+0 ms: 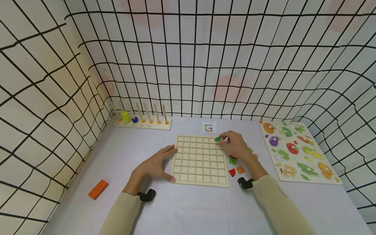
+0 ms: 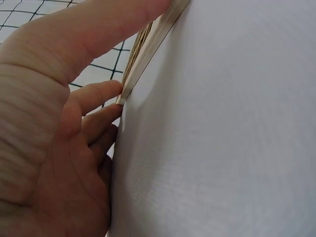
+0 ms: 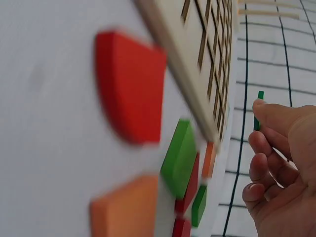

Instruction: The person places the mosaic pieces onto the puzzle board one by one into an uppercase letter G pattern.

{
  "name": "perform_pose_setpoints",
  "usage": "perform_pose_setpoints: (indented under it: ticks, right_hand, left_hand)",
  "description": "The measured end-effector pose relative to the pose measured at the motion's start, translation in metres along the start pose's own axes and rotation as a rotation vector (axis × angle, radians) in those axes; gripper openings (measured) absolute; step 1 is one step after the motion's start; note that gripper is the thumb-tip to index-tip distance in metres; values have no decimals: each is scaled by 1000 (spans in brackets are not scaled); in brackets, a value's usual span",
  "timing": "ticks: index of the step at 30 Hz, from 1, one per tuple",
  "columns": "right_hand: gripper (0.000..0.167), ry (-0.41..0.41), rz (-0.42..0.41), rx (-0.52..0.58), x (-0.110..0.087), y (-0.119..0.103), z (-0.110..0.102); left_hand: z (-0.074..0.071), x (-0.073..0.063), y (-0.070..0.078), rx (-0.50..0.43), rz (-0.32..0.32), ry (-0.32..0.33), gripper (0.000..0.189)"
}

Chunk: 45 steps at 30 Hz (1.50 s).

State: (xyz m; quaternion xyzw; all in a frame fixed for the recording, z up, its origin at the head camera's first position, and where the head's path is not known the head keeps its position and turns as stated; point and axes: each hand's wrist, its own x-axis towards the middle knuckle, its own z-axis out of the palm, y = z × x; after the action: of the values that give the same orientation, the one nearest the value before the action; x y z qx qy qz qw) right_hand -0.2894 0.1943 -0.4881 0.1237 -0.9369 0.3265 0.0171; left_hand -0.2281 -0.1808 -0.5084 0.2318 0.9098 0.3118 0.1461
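A square wooden grid board (image 1: 199, 160) lies on the table. At its left edge, my left hand (image 1: 154, 164) touches the rim with spread fingers, the thumb resting near the front left corner; in the left wrist view the fingertips meet the board's side (image 2: 148, 54). Over the board's far right corner, my right hand (image 1: 235, 144) pinches a small dark green block (image 1: 217, 139) with a rounded side between thumb and fingers. The right wrist view shows that green block (image 3: 259, 109) edge-on. Beside the board's right edge lie a red quarter-round block (image 3: 129, 86), a green block (image 3: 180, 158) and an orange block (image 3: 126, 210).
Beyond the board is a small pattern card (image 1: 209, 127) with a coloured figure. A peg stand (image 1: 142, 125) with rings stands at the back left, an orange block (image 1: 98, 189) lies front left, and a vegetable puzzle board (image 1: 299, 151) lies right. Black netting (image 1: 188, 65) surrounds the table.
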Motion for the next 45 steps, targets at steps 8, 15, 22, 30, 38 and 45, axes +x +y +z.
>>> perform_pose_setpoints:
  ticks: [8,15,22,30,38,45]
  right_hand:
    - [29,-53,-113,51,11,-26,22]
    - [29,-85,-152,89,20,-48,44]
    - [30,-138,-143,141,27,-59,62]
    - [32,-173,-142,141,33,-68,76]
    - [32,-200,-136,96,37,-76,84]
    - [32,-214,-121,88,38,-78,83]
  left_hand:
    - [-1,-1,0,1,-17,2,125]
    - [1,0,-2,0,-18,-3,124]
    - [3,1,-2,-1,-29,-8,124]
    - [1,4,-1,12,-29,-29,124]
    - [0,4,-3,18,-24,-43,126]
    - [-1,5,-3,15,-26,-52,127]
